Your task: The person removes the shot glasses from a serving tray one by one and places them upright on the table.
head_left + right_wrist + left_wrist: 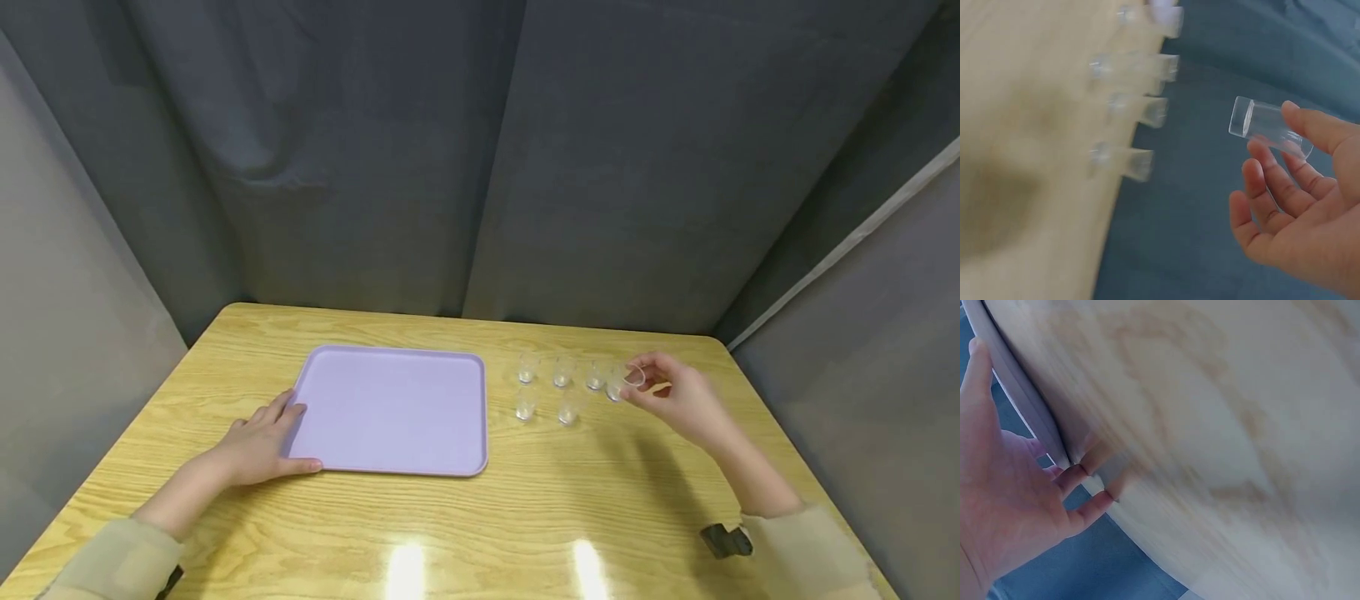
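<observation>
A flat lilac tray (390, 408) lies on the wooden table, left of centre. At its near left corner rests my left hand (262, 446), fingers spread along the left side and thumb at the front edge. In the left wrist view that thumb touches the tray's rim (1019, 387). My right hand (678, 400) pinches a small clear shot glass (1266, 125) between thumb and fingertips. The held glass has a thick base and is clear of the table in the right wrist view. Several similar shot glasses (567, 408) stand upright in two rows between the tray and this hand.
The wooden table (465, 525) has rounded far corners. Dark grey curtains (360, 167) hang right behind its far edge, and paler grey panels (67, 225) flank it on both sides. A small black object (726, 542) sits at the right cuff.
</observation>
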Demonstrator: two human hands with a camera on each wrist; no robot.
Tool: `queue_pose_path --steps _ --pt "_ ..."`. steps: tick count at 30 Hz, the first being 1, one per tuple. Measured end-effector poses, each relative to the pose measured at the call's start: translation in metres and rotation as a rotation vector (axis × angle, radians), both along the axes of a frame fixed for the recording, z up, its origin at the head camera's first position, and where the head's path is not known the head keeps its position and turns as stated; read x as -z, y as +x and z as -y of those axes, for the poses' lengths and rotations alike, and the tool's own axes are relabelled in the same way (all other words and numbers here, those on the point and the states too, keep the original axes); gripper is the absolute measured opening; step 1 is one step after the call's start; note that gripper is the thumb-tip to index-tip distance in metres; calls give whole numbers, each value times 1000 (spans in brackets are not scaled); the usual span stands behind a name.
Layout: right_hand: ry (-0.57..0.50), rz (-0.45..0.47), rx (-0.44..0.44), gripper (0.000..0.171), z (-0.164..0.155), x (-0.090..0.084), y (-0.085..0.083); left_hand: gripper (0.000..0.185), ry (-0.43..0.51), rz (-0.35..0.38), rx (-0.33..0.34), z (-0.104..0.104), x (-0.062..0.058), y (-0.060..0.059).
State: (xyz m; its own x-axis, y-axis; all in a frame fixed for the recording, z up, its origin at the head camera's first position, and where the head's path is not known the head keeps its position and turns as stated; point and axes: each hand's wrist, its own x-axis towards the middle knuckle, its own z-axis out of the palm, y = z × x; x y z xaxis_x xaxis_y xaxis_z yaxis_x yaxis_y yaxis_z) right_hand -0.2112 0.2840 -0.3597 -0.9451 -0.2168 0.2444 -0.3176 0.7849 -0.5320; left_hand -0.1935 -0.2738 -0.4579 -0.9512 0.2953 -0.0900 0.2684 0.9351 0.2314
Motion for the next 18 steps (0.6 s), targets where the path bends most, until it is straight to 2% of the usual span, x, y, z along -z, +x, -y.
queue_pose_path --steps 8,18 --pt "-8 54 42 34 -13 46 -10 111 -3 6 -4 0 0 1" --pt "-22 80 55 34 -16 80 -24 110 -3 0 -1 -1 -1 0"
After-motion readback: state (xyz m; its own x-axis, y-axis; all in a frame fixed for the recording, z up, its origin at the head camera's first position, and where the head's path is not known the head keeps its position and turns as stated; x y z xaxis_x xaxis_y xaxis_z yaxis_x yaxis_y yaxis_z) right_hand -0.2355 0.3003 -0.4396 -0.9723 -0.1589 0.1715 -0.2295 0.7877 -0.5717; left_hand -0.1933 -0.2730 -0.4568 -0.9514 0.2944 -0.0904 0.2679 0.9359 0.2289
